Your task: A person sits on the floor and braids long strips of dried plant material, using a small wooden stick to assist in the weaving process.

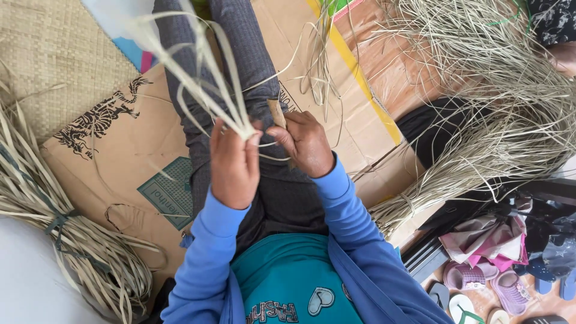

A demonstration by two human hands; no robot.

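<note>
My left hand (234,161) is closed around a bunch of pale dried leaf strips (198,78) that fan up and away over my grey-trousered leg (240,54). My right hand (305,143) sits close beside it, pinching a small tan piece (276,112) and a thin strip that runs across to the left hand. Both arms wear blue sleeves. The fingertips are partly hidden behind the strips.
Flattened cardboard (126,150) lies under my legs. A tied bundle of dried strips (72,234) rests at the left, a large loose heap (498,102) at the right. A woven mat (54,60) is top left. Sandals and cloth (480,270) sit bottom right.
</note>
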